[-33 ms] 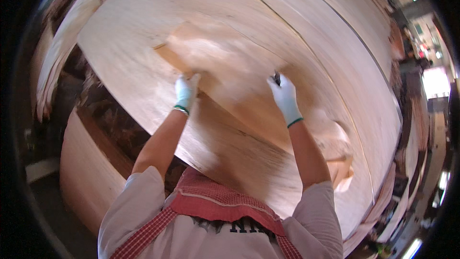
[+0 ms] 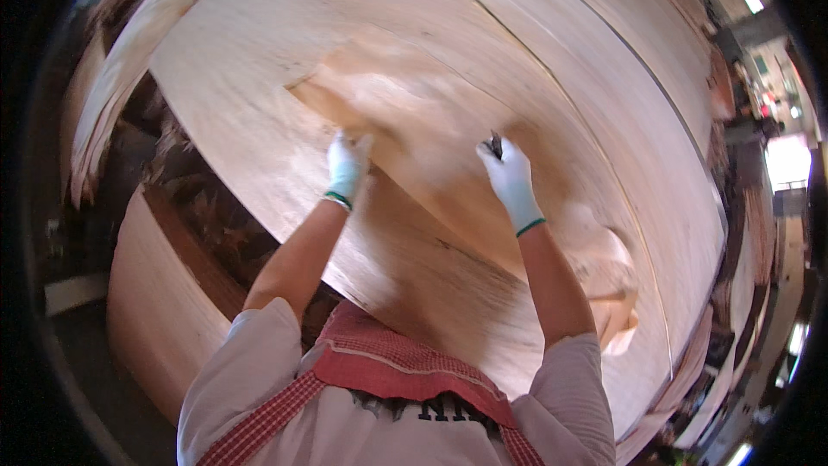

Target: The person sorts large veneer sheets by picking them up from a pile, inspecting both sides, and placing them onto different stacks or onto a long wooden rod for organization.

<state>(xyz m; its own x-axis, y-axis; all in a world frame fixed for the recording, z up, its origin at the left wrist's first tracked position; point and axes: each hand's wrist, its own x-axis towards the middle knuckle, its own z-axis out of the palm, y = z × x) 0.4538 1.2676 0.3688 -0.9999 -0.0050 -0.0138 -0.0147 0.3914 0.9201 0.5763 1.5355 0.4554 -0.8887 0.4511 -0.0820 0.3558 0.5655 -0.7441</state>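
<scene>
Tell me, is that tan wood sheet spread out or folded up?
Mostly spread out: the tan wood sheet lies broadly over the paler wood, though its right end looks buckled.

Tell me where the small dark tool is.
Slightly right of centre in the head view, the small dark tool is in the gloved right hand, over the tan veneer sheet.

Free passage between left hand (image 2: 348,164) and right hand (image 2: 511,174), with crumpled veneer (image 2: 606,261) beside the right forearm (image 2: 556,280) as obstacle.
</scene>
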